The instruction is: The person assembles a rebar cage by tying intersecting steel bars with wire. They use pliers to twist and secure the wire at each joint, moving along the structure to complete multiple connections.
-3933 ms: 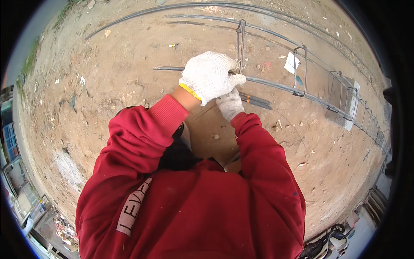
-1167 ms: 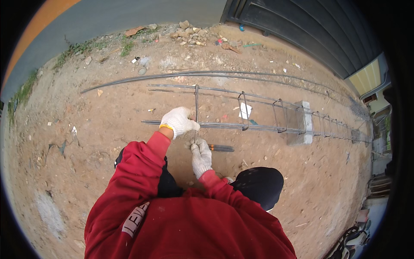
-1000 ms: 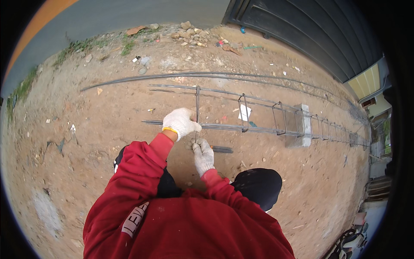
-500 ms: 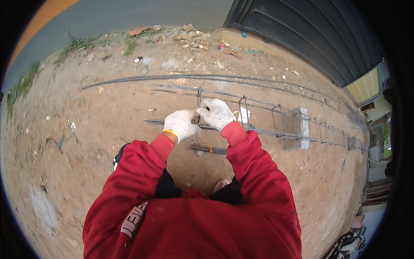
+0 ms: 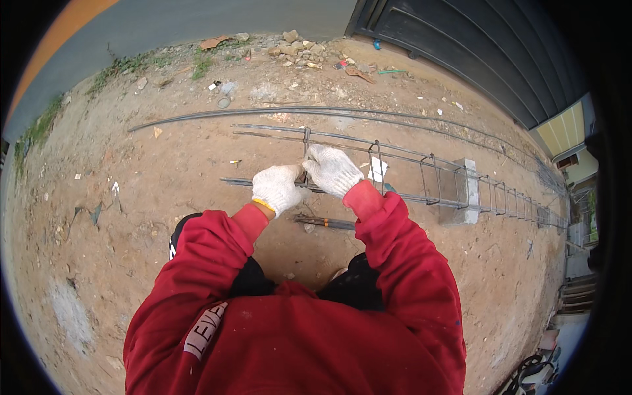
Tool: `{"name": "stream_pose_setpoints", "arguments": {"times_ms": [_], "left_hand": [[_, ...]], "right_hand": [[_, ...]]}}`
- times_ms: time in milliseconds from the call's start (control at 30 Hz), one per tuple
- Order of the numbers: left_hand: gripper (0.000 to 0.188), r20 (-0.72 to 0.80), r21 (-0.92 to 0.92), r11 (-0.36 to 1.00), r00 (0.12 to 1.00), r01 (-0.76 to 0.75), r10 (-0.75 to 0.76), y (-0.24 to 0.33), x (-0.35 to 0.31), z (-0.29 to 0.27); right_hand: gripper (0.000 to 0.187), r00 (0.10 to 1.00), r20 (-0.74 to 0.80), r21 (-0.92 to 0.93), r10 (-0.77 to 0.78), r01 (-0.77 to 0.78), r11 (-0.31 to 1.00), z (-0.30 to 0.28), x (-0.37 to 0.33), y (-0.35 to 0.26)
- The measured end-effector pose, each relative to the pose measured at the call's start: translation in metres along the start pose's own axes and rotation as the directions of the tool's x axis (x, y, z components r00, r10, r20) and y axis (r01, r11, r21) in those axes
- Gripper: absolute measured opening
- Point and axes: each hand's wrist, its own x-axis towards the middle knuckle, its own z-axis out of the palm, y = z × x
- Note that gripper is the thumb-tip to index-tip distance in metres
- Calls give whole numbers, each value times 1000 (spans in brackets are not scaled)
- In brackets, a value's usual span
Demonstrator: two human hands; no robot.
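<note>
Rebar cage [image 5: 421, 172], a long frame of steel bars ringed by square stirrups, lies on bare dirt ground [image 5: 158, 178] and runs from the middle of the view off toward the right rim. Both hands, in white knit gloves, meet at its near end: the left hand [image 5: 276, 188] is closed over the lower front bar, and the right hand [image 5: 331, 170] is curled round the first upright stirrup [image 5: 306, 141] just beside it, the two gloves nearly touching. Whether anything small sits inside either fist cannot be told.

A grey concrete block [image 5: 463, 191] stands under the cage farther right. A short dark tool with an orange band [image 5: 326, 222] lies on the dirt just in front of the hands, apart from them. A loose long rod [image 5: 263, 113] lies beyond the cage, roughly parallel to it.

Open dirt spreads wide to the left and toward the viewer. Beyond the rod, rubble and scraps [image 5: 296, 52] line the foot of a grey wall [image 5: 197, 23]; a dark ribbed metal gate [image 5: 474, 52] closes the upper right.

A small white scrap of paper [image 5: 377, 168] sits inside the cage, just right of the right hand. Red sleeves fill the lower view.
</note>
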Motion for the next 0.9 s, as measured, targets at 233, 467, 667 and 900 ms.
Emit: {"name": "stream_pose_setpoints", "arguments": {"times_ms": [233,467,667,900], "left_hand": [[27,-74,43,997,995,-62,65,-2,-4,7],[23,-146,50,994,984,-93,100,-4,-10,11],[23,-172,60,991,977,-120,129,-7,-9,15],[29,-100,24,988,983,-149,151,-10,-8,9]], "right_hand": [[14,945,33,-125,-326,327,937,-14,-51,-17],[26,760,211,-250,-614,650,718,-2,-63,9],[26,677,47,-229,-735,723,652,9,-62,28],[26,660,9,-317,-751,714,624,5,-58,36]]}}
